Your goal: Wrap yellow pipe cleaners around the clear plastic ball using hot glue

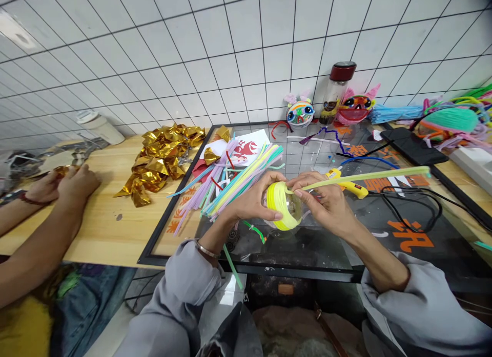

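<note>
A clear round ball (295, 207), partly wrapped with yellow pipe cleaners, is held over the dark tabletop. My left hand (255, 198) is curled round its left side, fingers over the top and thumb across the front. In my right hand (323, 198) a pale yellow-green pipe cleaner (384, 175) is pinched against the ball's upper right; its long free end sticks out to the right. Just behind my right hand lies a yellow glue gun (351, 187). Left of the ball spreads a bundle of pastel pipe cleaners (246, 180).
Two decorated animal-face balls (300, 113) (355, 106) and a bottle (334, 93) stand by the tiled wall. A black cable (418, 193) loops at right near a phone (413, 144). Folded gold paper (165, 157) is heaped at left, near another person's hands (73, 185).
</note>
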The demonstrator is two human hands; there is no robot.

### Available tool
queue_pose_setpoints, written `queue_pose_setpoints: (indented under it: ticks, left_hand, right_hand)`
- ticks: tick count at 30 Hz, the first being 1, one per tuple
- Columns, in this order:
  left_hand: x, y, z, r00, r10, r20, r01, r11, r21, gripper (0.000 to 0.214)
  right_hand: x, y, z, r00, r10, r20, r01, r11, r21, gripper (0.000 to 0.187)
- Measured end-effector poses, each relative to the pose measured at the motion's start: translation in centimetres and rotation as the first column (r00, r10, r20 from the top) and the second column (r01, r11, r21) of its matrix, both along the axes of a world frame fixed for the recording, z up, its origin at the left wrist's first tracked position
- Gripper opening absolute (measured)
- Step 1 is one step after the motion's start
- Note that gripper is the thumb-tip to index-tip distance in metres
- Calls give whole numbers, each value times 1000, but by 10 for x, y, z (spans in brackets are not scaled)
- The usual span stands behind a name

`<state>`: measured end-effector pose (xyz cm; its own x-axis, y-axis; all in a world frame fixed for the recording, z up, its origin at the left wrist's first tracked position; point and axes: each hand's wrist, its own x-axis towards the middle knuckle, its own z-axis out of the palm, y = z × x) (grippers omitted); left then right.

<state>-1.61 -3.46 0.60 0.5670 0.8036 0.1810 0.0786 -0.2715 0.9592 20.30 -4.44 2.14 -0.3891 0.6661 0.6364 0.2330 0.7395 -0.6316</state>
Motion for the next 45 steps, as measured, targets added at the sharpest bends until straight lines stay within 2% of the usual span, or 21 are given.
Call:
queue_pose_setpoints:
  ticks: [6, 11, 23, 34, 45]
  left_hand:
    - [0, 0, -1, 1000, 3, 0, -3, 1000, 3, 81]
    - [0, 0, -2, 1000, 9, -10, -9, 1000, -2, 82]
    - [0, -1, 0, 1000, 8, -20, -8, 1000, 18, 81]
    - [0, 0, -4, 1000, 6, -29, -5, 999, 32, 81]
    - [0, -2, 2, 997, 6, -81, -5, 1000, 13, 80]
  right_hand:
    - [1, 0, -1, 1000, 1, 7, -1, 1000, 19, 11]
    - [2, -1, 2, 997, -12, 78, 9, 999, 38, 13]
    - [1, -2, 3, 986, -39, 161, 13, 988, 157, 9]
    - [-2, -3, 3, 991, -30, 132, -1, 973, 232, 7]
    - [0, -3, 4, 994, -36, 102, 14, 977, 213, 8]
